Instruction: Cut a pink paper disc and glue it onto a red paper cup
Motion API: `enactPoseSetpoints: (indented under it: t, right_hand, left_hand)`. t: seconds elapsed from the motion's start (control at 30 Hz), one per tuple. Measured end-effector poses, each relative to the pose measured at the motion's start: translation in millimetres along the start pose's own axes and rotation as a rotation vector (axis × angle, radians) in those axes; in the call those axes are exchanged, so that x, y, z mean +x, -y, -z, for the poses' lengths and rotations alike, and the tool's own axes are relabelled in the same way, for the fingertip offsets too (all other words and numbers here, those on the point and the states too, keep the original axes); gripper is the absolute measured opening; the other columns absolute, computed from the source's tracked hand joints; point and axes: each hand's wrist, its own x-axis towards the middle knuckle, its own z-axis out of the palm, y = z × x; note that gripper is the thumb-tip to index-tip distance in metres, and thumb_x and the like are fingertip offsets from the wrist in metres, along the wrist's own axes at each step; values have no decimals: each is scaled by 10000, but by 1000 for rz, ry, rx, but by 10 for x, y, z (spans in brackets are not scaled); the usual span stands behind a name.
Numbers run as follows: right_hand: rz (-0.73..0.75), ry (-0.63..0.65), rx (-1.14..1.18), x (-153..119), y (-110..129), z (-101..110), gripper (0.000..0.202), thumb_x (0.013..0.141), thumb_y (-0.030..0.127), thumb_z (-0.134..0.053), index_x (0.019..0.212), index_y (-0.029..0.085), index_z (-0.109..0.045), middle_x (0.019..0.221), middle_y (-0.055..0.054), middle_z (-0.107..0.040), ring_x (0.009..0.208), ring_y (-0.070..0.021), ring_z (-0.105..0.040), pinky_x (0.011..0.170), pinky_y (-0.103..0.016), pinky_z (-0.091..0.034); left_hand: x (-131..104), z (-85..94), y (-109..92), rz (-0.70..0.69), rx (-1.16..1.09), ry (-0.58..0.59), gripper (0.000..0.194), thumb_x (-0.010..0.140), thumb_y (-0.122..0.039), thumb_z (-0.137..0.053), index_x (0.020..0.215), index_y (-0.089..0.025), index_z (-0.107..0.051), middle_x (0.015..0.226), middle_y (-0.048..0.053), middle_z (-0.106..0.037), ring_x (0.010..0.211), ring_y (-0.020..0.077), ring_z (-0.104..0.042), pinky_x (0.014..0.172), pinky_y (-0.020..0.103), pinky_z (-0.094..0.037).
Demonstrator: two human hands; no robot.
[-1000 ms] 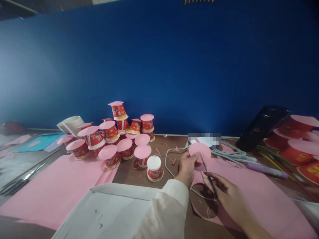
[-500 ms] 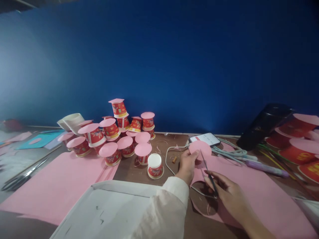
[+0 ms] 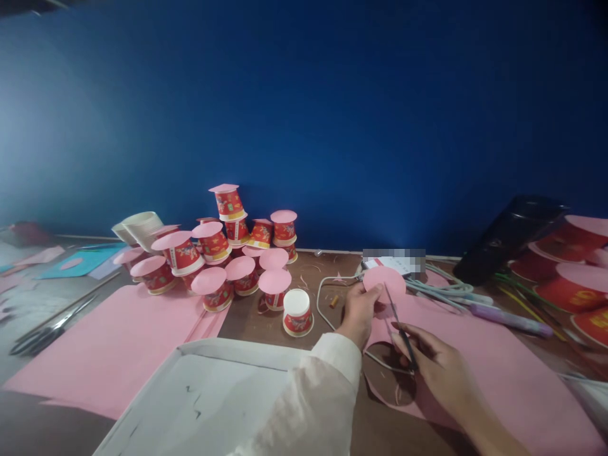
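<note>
A pink paper circle (image 3: 390,278) is pinched at its left edge by my left hand (image 3: 360,312). My right hand (image 3: 434,367) grips a pair of dark-handled scissors (image 3: 403,334), whose blade points up to the circle's lower edge. Beneath both hands lies a pink paper sheet (image 3: 479,354) with rounded cut-outs along its near left side. An upside-down red paper cup (image 3: 298,315) with a bare white base stands left of my left hand. Beyond it, several red cups (image 3: 213,244) topped with pink discs are grouped and partly stacked.
A white shallow box (image 3: 228,386) lies near my left sleeve. Further left are more pink sheets (image 3: 109,342) and another pair of scissors (image 3: 57,326). A phone (image 3: 396,264), coiled cable (image 3: 446,285), purple marker (image 3: 510,320) and black bottle (image 3: 508,237) sit at the right, before a blue wall.
The view has shifted very slightly. Both hands stay almost in place, with the circle still held and the scissors still at its lower edge.
</note>
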Motion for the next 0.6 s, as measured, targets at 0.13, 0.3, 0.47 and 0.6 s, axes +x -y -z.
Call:
enactPoseSetpoints:
  t: [0.13,0.3,0.47,0.6]
  right_hand:
    - [-40,75,0,5,18,40,587,826,630,-671,1188,186,-794,756,-34,-777,702,-235,-716,645,-298,-559]
    - [-57,67,-6,-5,2,51,566,819,621,-686,1177,197,-798,787,-36,-786,696,-239,-719,639,-304,-560]
    - [-74,83,36,-10,-21,28,560,810,617,-712,1181,205,-791,859,-43,-798,719,-248,-735,666,-318,-577]
    - [-60,105,1,7,26,89,525,823,585,-698,1184,216,-793,845,-40,-806,766,-262,-743,703,-322,-576]
  left_hand:
    - [-14,-2,-13,15,-3,3,501,536,-461,-944,843,-128,-731,699,28,-648,480,83,-469,555,296,-467]
    - [-8,-2,-18,24,23,-1,458,581,-440,-929,849,-124,-734,652,19,-630,460,84,-457,543,294,-463]
    - [-5,10,-17,4,55,-19,440,579,-439,-921,821,-126,-728,625,15,-612,487,98,-494,541,271,-427]
    - [-16,11,-24,7,44,-18,449,577,-451,-913,831,-136,-717,642,18,-619,479,96,-491,511,255,-382]
